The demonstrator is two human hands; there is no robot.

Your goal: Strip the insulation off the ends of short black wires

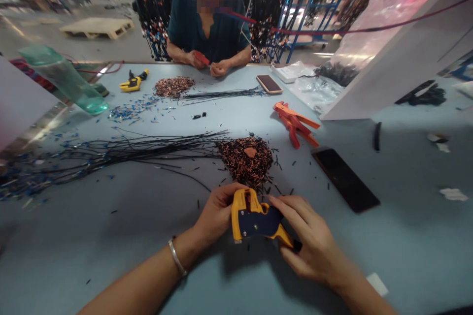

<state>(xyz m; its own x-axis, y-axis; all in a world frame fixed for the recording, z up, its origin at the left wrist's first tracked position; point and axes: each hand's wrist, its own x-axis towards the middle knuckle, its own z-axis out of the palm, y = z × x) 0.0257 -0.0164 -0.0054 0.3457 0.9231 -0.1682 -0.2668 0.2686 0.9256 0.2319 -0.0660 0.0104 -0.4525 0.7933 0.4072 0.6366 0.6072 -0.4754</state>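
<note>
My right hand (308, 234) is wrapped round the handles of a yellow and dark blue wire stripper (258, 221), held up over the table with its jaw end to the left. My left hand (218, 209) is closed at the jaw end of the stripper, its fingertips partly hidden behind the tool. A thin black wire (188, 175) runs from the left into my left hand; its end is out of sight. Just beyond the stripper lies a pile of short black and copper-coloured offcuts (246, 162).
A bundle of black wires (148, 151) with blue ends stretches leftward. Red-orange pliers (295, 123) and a dark phone (345, 179) lie to the right. Across the table a co-worker (209, 24) holds a red tool, near another yellow stripper (133, 82), a second phone (269, 84) and a green bottle (66, 81).
</note>
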